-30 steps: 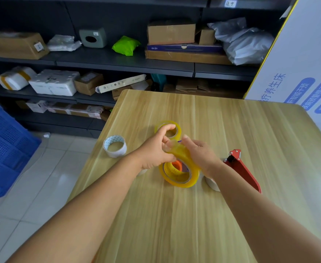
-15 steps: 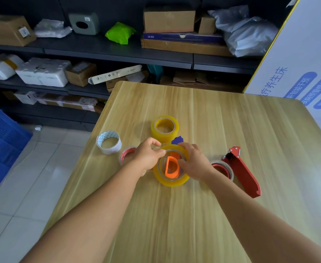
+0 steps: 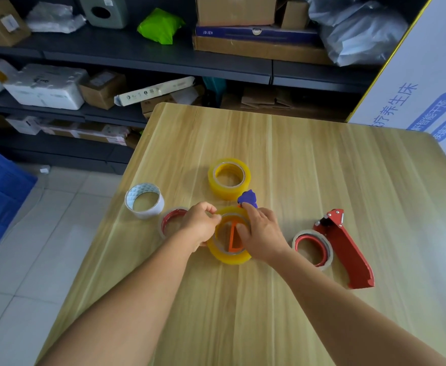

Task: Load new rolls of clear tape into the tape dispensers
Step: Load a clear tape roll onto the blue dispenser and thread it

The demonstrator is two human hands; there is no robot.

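Now the left hand (image 3: 200, 223) pinches the near roll's (image 3: 228, 253) left rim while the right hand (image 3: 260, 233) presses on its orange hub (image 3: 232, 237), both grips grasping it. Pressing evenly should seat it flat. It lies mid-worktop (image 3: 322, 167), axis vertical; the dispenser's purple end (image 3: 247, 198) points far.

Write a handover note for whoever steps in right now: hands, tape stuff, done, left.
Left hand grips the left rim of the yellow tape roll. Right hand holds its right side, thumb inside the core.
The roll sits over the orange dispenser, purple tip poking out behind.
Spare roll lies behind it. Red dispenser, to the right, carries a nearly spent roll.
Done: roll placed on the orange dispenser; whether fully seated is unclear.
Left: thread it, then reload the red one.
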